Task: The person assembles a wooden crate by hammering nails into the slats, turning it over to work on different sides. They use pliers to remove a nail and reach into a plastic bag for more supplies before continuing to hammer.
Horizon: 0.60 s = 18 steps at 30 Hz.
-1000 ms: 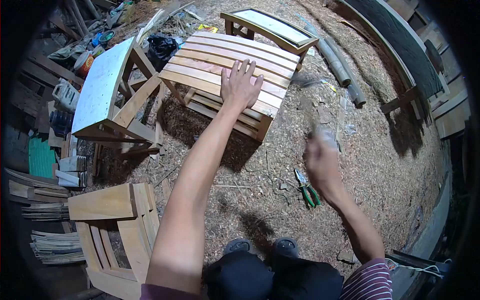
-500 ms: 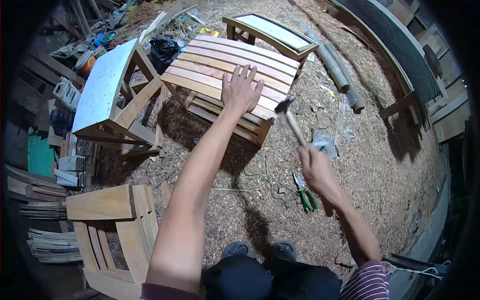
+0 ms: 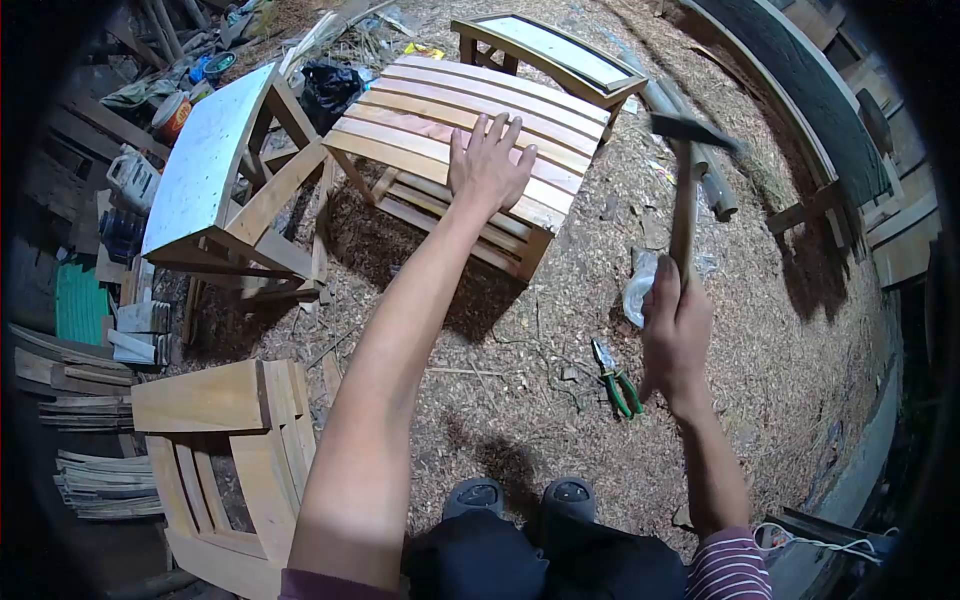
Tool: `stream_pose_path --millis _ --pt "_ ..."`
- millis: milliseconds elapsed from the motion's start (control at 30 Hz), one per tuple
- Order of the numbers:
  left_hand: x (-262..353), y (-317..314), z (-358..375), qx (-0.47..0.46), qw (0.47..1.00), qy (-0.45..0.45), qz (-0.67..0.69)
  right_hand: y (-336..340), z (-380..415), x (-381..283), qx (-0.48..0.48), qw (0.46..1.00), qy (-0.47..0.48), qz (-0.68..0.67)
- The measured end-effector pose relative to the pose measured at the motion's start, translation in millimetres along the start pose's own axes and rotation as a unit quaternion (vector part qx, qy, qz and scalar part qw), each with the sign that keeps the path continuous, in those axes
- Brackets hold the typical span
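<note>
My left hand lies flat with spread fingers on the slatted wooden table, near its right end. The slats are pale and pinkish, with narrow gaps between them, and a lower slatted shelf shows beneath. In my right hand a hammer is gripped by its wooden handle. Its dark head is raised to the right of the table's corner, apart from the wood. Green-handled pliers lie on the ground below and left of my right hand. Just behind that hand sits a clear plastic bag.
A white-topped wooden frame stands left of the table, another white-topped piece behind it. Wooden frames lean at lower left beside stacked slats. Pipes lie at right. Wood chips cover the ground.
My right hand has lifted the hammer up and to the right, away from the table's corner. My left hand stays flat on the slats.
</note>
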State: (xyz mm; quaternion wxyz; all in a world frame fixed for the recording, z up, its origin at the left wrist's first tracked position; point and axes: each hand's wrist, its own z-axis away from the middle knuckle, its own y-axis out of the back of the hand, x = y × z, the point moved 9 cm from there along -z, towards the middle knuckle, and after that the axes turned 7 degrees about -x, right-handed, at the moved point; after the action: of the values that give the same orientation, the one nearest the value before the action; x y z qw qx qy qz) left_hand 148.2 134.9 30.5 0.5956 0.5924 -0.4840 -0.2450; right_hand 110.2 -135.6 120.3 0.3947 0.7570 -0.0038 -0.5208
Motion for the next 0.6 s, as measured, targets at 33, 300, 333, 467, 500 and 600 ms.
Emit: stream_pose_path --millis 33,300,333,467,500,600 --pt "-1.2 -0.7 0.4 -0.002 1.000 0.000 0.000 -4.1 10.5 4.1 0.051 0.997 0.049 0.017" --pt "-0.1 -1.5 -1.5 0.012 1.000 -0.003 0.004 -15.2 4.1 26.9 -0.117 0.983 -0.130 0.056" --pt "-2.4 -2.2 -0.9 0.009 1.000 0.000 0.004 -6.2 2.4 12.2 -0.044 0.996 -0.048 0.066" --pt "-2.2 0.5 0.6 0.015 1.000 -0.005 0.021 -49.4 11.2 53.1 -0.186 0.966 -0.057 0.172" --pt "-2.5 3.4 -1.9 0.022 1.000 -0.006 0.019 -43.7 7.8 44.5 -0.195 0.958 -0.081 0.194" --pt "-1.3 -1.3 -2.1 0.021 1.000 -0.008 -0.008 -21.9 -2.0 28.5 -0.162 0.970 -0.160 0.081"
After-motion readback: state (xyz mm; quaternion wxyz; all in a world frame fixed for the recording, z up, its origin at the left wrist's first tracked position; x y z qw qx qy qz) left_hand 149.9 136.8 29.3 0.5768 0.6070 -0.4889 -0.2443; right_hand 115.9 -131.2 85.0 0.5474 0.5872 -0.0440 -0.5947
